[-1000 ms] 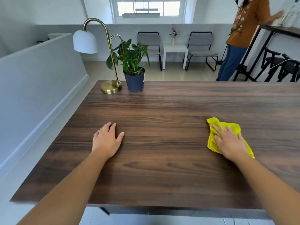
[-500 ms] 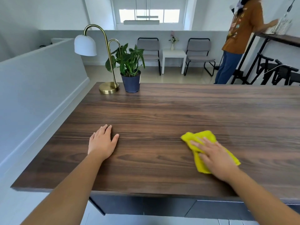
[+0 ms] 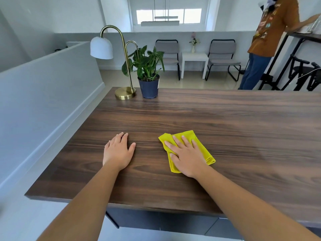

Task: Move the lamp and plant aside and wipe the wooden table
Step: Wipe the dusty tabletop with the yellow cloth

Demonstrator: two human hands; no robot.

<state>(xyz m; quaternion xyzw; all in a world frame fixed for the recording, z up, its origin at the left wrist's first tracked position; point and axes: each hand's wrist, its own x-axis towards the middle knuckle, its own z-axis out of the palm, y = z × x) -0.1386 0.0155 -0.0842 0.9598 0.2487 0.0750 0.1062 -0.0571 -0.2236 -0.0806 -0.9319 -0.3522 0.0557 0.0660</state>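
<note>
My right hand [image 3: 186, 156] presses flat on a folded yellow cloth [image 3: 201, 145] lying on the dark wooden table [image 3: 225, 122], near the front middle. My left hand [image 3: 118, 152] rests palm down on the bare wood a short way to the left of the cloth, holding nothing. At the table's far left corner stand a brass lamp [image 3: 125, 92] with a white shade and, just to its right, a green plant in a dark blue pot [image 3: 149, 87].
A low white wall [image 3: 43, 94] runs along the table's left side. Behind the table are two grey chairs [image 3: 223, 56], a small white side table [image 3: 194, 58], and a person in an orange shirt [image 3: 271, 32] at a tall dark table on the right.
My right hand has slid the yellow cloth leftward across the table, from the right side to close beside my left hand. The left hand has stayed in place.
</note>
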